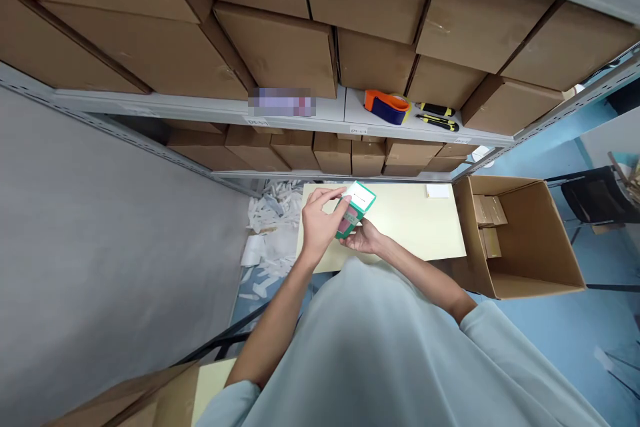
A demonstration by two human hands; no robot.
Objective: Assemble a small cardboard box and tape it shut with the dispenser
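Note:
A small green box (351, 216) with a pinkish panel and a white end is held over the pale table (411, 223). My left hand (323, 218) grips it from the left, thumb and fingers near its white top end. From below and to the right, my right hand (365, 237) supports the lower part, fingers curled around it. The box is tilted, and its far side is hidden. A white rectangular piece (437, 191) lies at the table's far right corner.
A large open carton (535, 237) with several small brown boxes stands right of the table. Shelves above hold brown cartons (280, 47), an orange and navy tape dispenser (387, 107) and yellow-black cutters (437, 117). White paper scraps (270, 213) are piled at left, beside a grey wall (120, 233).

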